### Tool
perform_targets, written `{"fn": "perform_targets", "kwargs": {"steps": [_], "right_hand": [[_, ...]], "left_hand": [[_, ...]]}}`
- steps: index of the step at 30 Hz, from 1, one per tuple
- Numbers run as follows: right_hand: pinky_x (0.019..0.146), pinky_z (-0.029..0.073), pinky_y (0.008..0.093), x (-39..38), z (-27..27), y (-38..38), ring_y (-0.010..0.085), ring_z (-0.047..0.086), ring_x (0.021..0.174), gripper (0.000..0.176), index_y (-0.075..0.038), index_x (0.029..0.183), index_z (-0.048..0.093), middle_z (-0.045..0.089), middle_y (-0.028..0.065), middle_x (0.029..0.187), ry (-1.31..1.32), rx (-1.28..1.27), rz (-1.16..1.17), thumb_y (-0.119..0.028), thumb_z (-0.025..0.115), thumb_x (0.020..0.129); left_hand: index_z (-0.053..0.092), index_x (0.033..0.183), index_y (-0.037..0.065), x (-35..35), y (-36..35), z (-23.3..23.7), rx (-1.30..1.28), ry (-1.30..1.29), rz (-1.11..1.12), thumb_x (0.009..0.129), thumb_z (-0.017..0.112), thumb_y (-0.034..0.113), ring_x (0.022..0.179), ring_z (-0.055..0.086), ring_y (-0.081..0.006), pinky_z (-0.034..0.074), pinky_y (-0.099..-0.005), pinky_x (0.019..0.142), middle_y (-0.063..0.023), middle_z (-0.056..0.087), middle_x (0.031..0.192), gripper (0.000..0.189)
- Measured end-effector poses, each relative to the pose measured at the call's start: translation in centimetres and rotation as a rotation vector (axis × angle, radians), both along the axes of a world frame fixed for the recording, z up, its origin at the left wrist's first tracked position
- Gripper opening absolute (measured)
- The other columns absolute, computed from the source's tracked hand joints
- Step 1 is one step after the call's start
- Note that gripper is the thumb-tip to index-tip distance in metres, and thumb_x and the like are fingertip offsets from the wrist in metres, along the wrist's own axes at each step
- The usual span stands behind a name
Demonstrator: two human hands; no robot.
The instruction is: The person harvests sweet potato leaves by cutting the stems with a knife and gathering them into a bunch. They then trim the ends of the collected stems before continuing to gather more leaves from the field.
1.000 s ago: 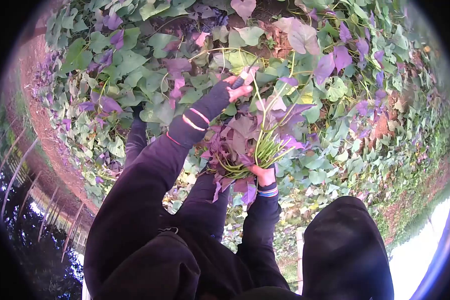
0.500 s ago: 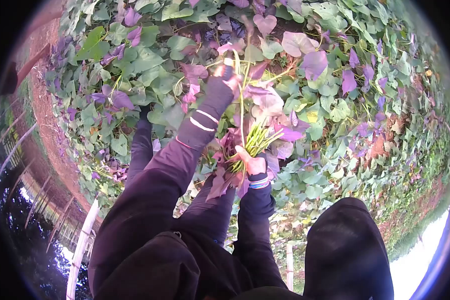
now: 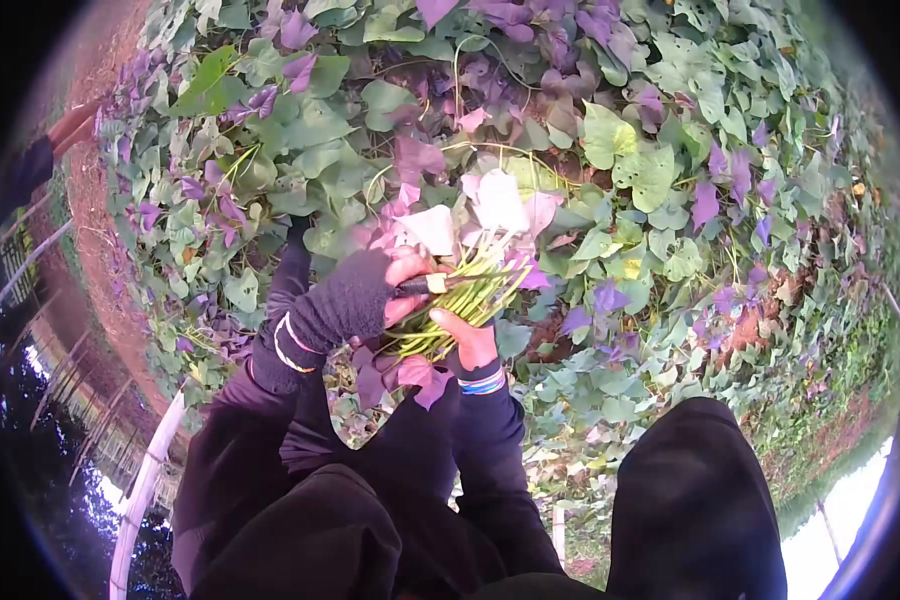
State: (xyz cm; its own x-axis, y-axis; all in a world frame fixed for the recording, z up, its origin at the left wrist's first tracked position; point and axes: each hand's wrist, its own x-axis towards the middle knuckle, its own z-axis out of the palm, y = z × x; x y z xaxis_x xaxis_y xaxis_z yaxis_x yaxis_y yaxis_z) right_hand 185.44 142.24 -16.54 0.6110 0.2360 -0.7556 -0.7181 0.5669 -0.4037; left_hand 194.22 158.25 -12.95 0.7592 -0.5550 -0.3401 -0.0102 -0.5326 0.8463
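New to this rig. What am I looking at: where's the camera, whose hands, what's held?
No machine here: a person works with two hands, and the picture comes from a camera on their head, looking down past their dark clothing. The left hand, in a dark fingerless glove, is closed on a small dark tool with a pale band; what kind I cannot tell. The right hand, bare with a blue wristband, grips a bundle of green stems topped with pink-purple leaves. The ground is covered in leafy vines, green and purple, with reddish soil at the left.

One gloved hand (image 3: 355, 295), one bare hand (image 3: 467, 338), one stem bundle (image 3: 473, 292), one tool (image 3: 426, 286).
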Motion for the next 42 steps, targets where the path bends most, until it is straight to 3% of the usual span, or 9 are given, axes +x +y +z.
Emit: {"fn": "perform_targets", "kwargs": {"steps": [6, 9, 12, 19, 23, 30, 32, 37, 42], "right_hand": [[0.081, 0.042, 0.0408, 2.6, 1.4, 1.5, 0.0262, 0.051, 0.089, 0.059, -0.003, 0.120, 0.033, 0.046, 0.0080, 0.088, -0.129, 0.314, -0.076, -0.006, 0.052, 0.065], [0.081, 0.042, 0.0445, 2.1, 0.2, 0.0, 0.0280, 0.053, 0.079, 0.027, -0.003, 0.096, 0.043, 0.051, 0.0114, 0.075, 0.088, 0.306, -0.254, -0.001, 0.051, 0.070], [0.082, 0.040, 0.0438, 0.8, -2.8, -3.1, 0.0278, 0.054, 0.078, 0.024, -0.003, 0.093, 0.043, 0.052, 0.0120, 0.077, -0.061, 0.027, -0.257, 0.000, 0.051, 0.071], [0.070, 0.042, 0.0283, 0.1, -6.0, -12.5, 0.0162, 0.053, 0.074, 0.016, -0.001, 0.088, 0.050, 0.055, 0.0076, 0.081, -0.060, -0.670, 0.055, 0.003, 0.053, 0.073], [0.069, 0.041, 0.0254, 0.0, -8.3, -14.0, 0.0117, 0.052, 0.076, 0.023, -0.001, 0.094, 0.053, 0.056, 0.0043, 0.084, 0.121, -0.831, 0.242, -0.003, 0.060, 0.073], [0.065, 0.043, 0.0273, 3.4, -8.7, -9.2, 0.0143, 0.053, 0.071, 0.031, -0.001, 0.090, 0.052, 0.057, 0.0051, 0.079, 0.035, -0.800, 0.320, -0.013, 0.069, 0.067], [0.066, 0.043, 0.0267, 2.3, -8.9, -9.1, 0.0139, 0.054, 0.072, 0.028, -0.001, 0.091, 0.051, 0.057, 0.0042, 0.081, 0.068, -0.701, 0.261, -0.007, 0.064, 0.067], [0.070, 0.043, 0.0275, -1.4, -8.1, -10.2, 0.0152, 0.055, 0.077, 0.031, -0.001, 0.097, 0.049, 0.057, 0.0057, 0.087, 0.072, -0.785, 0.179, 0.000, 0.059, 0.068], [0.074, 0.042, 0.0276, -4.5, -4.0, -11.3, 0.0159, 0.054, 0.081, 0.040, 0.001, 0.103, 0.045, 0.055, 0.0077, 0.091, 0.306, -0.774, 0.192, 0.000, 0.060, 0.066]], "left_hand": [[0.054, 0.088, 0.006, 5.3, 0.0, -0.5, -0.074, 0.340, -0.442, 0.068, 0.062, 0.016, 0.064, 0.055, -0.0228, 0.041, -0.0319, 0.057, -0.0068, 0.057, 0.075, 0.024], [0.056, 0.086, 0.005, 5.3, -3.2, -7.0, -0.542, 0.758, 0.181, 0.071, 0.060, 0.021, 0.066, 0.052, -0.0126, 0.040, -0.0265, 0.058, -0.0013, 0.055, 0.074, 0.022], [0.056, 0.092, 0.006, 7.3, -6.3, -15.9, -0.397, 0.471, 0.864, 0.075, 0.058, 0.023, 0.073, 0.051, -0.0091, 0.039, -0.0241, 0.062, 0.0008, 0.057, 0.080, 0.024], [0.056, 0.100, 0.010, 12.6, -3.6, -45.0, 0.177, 0.561, 0.566, 0.072, 0.059, 0.024, 0.073, 0.052, -0.0126, 0.041, -0.0256, 0.067, -0.0038, 0.058, 0.078, 0.032], [0.057, 0.097, 0.006, 8.6, -6.1, -28.7, -0.163, 0.393, 0.639, 0.069, 0.060, 0.019, 0.070, 0.053, -0.0170, 0.041, -0.0281, 0.067, -0.0068, 0.057, 0.078, 0.031], [0.058, 0.096, 0.014, -3.9, -7.9, -12.4, -0.519, -0.056, -0.312, 0.069, 0.061, 0.014, 0.083, 0.055, -0.0235, 0.045, -0.0319, 0.070, -0.0081, 0.056, 0.089, 0.027], [0.056, 0.100, 0.015, -3.1, -8.3, -9.4, -0.468, 0.446, -0.405, 0.071, 0.059, 0.016, 0.085, 0.055, -0.0238, 0.045, -0.0333, 0.071, -0.0088, 0.056, 0.089, 0.029], [0.044, 0.099, 0.010, 5.2, -10.1, -13.8, 0.308, 0.030, -0.114, 0.065, 0.058, 0.013, 0.067, 0.056, -0.0272, 0.044, -0.0361, 0.058, -0.0117, 0.054, 0.078, 0.037], [0.054, 0.078, 0.010, 7.4, -12.7, -24.4, 0.330, -0.288, -0.411, 0.070, 0.050, 0.014, 0.064, 0.057, -0.0285, 0.045, -0.0369, 0.057, -0.0103, 0.055, 0.066, 0.010]]}}
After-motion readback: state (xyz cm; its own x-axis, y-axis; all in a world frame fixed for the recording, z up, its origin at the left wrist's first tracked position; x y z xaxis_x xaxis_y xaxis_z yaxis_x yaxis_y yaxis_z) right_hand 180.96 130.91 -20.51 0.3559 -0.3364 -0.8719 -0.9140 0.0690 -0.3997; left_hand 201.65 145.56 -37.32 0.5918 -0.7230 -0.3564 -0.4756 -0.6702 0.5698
